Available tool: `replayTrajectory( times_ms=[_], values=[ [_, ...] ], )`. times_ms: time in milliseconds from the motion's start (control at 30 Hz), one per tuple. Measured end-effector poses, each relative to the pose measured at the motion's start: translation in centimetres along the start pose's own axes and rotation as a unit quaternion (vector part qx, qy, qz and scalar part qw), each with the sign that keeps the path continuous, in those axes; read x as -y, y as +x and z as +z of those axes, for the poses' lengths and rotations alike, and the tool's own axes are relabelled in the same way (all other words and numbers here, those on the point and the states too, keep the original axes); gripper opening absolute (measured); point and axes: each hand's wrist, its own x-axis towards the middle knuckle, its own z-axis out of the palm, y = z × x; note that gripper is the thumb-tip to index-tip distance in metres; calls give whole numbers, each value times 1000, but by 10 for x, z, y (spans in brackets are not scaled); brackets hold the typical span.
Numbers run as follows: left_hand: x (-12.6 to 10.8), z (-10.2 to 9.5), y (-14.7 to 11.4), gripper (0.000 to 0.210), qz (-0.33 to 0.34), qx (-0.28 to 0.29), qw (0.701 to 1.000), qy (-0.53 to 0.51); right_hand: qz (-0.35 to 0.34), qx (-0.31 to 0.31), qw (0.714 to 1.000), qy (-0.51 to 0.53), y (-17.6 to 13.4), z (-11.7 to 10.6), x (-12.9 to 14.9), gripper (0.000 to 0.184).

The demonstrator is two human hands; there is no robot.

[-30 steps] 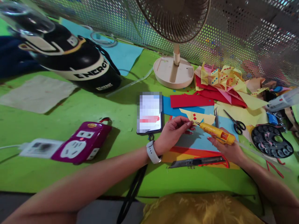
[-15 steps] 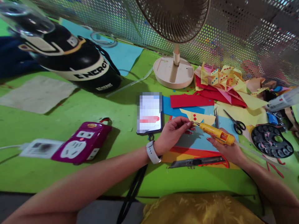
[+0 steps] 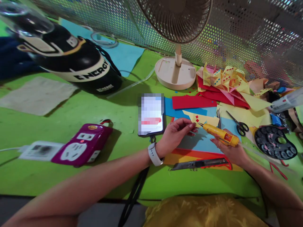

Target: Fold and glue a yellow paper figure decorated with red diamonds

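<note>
My left hand [image 3: 180, 132] pinches the left end of a pale yellow paper piece [image 3: 209, 121], which bears red diamond marks. In my right hand [image 3: 228, 151] is a yellow hot glue gun [image 3: 220, 134], its fingers closed around the body. The metal nozzle points left, close to the lower edge of the paper by my left fingertips; whether it touches cannot be made out. Beneath both hands lies light blue paper [image 3: 196, 143]. A utility knife [image 3: 201, 164] rests just below it, and tweezers [image 3: 219, 118] stand out behind the glue gun.
A phone [image 3: 151, 115] lies left of my left hand. Scissors [image 3: 240, 126] and a black paint palette [image 3: 276, 142] are at the right. Behind are a fan [image 3: 175, 75] and piled folded paper [image 3: 227, 80]. A purple power adapter [image 3: 81, 145] and large black bottle [image 3: 82, 66] occupy the left.
The glue gun and my right hand have shifted very slightly to the right. My left hand keeps its pinch on the paper.
</note>
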Motion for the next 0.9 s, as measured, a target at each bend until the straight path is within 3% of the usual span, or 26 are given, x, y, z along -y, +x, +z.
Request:
replayTrajectory(
  times_ms=[900],
  values=[
    [1,-1,0,23,10,0,1000,11,23,-9,1000,7,-3,2,0,26]
  ],
)
